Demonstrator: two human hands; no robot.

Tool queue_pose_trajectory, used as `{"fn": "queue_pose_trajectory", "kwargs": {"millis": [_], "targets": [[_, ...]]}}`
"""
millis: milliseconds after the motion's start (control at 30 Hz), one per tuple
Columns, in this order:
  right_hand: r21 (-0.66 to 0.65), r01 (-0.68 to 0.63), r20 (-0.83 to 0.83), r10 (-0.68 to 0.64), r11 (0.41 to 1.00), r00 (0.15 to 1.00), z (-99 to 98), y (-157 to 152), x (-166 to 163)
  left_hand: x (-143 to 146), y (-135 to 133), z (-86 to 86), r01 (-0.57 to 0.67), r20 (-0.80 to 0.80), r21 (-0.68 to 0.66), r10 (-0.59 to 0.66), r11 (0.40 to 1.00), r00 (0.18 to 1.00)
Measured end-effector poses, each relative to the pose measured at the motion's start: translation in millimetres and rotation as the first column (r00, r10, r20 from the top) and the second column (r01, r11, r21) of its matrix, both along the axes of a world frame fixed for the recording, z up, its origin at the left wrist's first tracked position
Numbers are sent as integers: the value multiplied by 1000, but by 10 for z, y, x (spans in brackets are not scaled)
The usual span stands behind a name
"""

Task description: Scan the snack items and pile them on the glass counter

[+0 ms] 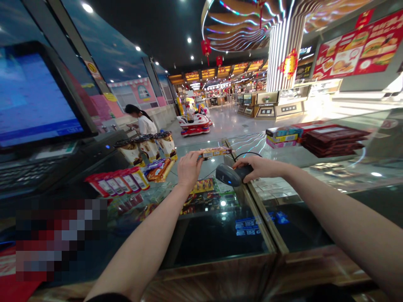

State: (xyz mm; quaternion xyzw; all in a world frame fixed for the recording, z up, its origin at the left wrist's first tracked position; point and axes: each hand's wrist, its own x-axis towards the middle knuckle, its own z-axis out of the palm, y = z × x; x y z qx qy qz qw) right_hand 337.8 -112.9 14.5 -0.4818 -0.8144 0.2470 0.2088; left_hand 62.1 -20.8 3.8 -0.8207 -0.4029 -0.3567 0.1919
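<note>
My left hand (189, 168) is closed around one end of a small yellowish packaged item (216, 152), held sideways above the glass counter. A barcode shows on its near side; its exact kind I cannot make out. Fingers of my right hand (258, 167) wrap the handle of a dark grey barcode scanner (229, 175), which has a small blue light and a black cable (250, 154). Its head points left, below the packet and a short way off. Both hands are over the glass counter top (217, 247), close to where two display cases meet.
To the left stand a monitor (37, 96), a keyboard (22, 167), several brown-lidded cups (149, 147) and rows of red-edged packets (119, 181). Chocolate-brown packs (336, 138) and small boxes (282, 136) lie at the right. Beyond the counter, a person (145, 121) in white is near the wall.
</note>
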Motion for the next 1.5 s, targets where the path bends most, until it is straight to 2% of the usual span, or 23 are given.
{"fn": "queue_pose_trajectory", "kwargs": {"millis": [200,367,467,600,700,833,933,1033,1133,1333,1500], "targets": [[47,8,40,-9,999,999,6,-12,31,-4,13,-12,14,14,3,-14,1000,1000],[67,44,-55,-41,997,998,102,-69,62,-6,7,-1,22,23,3,-22,1000,999],[160,152,-153,-128,975,980,112,-23,72,-6,-6,11,25,29,3,-25,1000,999],[238,363,-297,-289,901,910,-13,154,93,5,-27,26,40,39,-3,-40,999,998],[181,456,-398,-359,871,844,-112,260,105,28,-39,35,55,60,-2,-54,999,997],[99,426,-457,-339,900,822,-112,266,69,68,-58,44,80,104,-6,-79,997,991],[25,442,-506,-370,897,779,-46,214,16,89,-75,54,120,139,-10,-118,993,983],[-141,445,-609,-432,884,665,12,168,-25,102,-89,64,164,157,-9,-160,986,974],[-267,368,-702,-441,891,560,36,154,-52,118,-93,67,184,180,-13,-179,983,967],[-351,312,-798,-456,883,394,48,204,-107,185,-95,60,220,219,-22,-210,975,953],[-400,239,-839,-458,885,293,82,201,-111,237,-135,80,245,238,-30,-231,969,944]]}}
